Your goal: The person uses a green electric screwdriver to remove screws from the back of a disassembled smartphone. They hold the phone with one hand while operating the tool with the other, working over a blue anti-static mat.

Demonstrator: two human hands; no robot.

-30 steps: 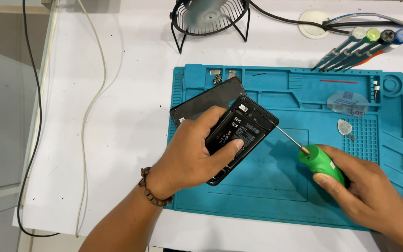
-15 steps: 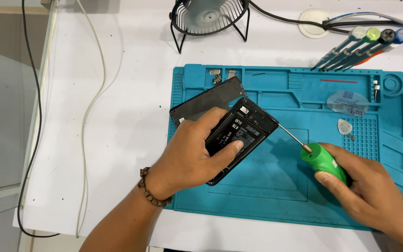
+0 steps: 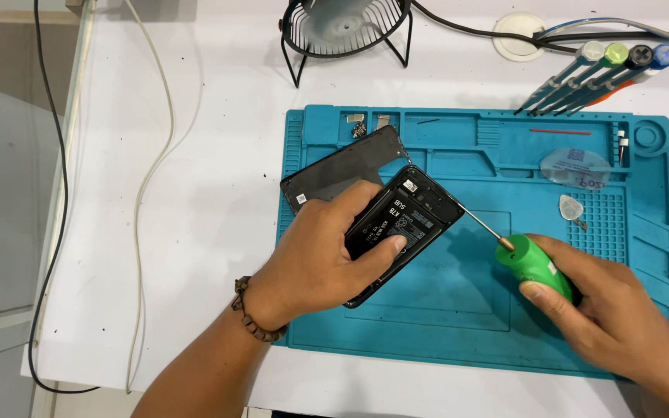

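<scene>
My left hand (image 3: 323, 259) grips an opened black phone (image 3: 412, 213), back side up with its battery showing, tilted over the blue work mat (image 3: 458, 333). In my right hand (image 3: 609, 321) is a green-handled screwdriver (image 3: 532, 263); its thin metal shaft points up-left and the tip touches the phone's upper right edge. The phone's removed black back cover (image 3: 338, 170) lies on the mat just behind my left hand, partly over the mat's left edge.
Several screwdrivers (image 3: 605, 70) rest at the mat's far right corner. A clear round disc (image 3: 574, 166) and a pick (image 3: 571, 207) lie on the mat's right part. A small black fan (image 3: 346, 31) stands behind the mat. Cables (image 3: 149, 178) run down the white table's left side.
The phone and screwdriver tip have stayed nearly in place; my hands have shifted only slightly.
</scene>
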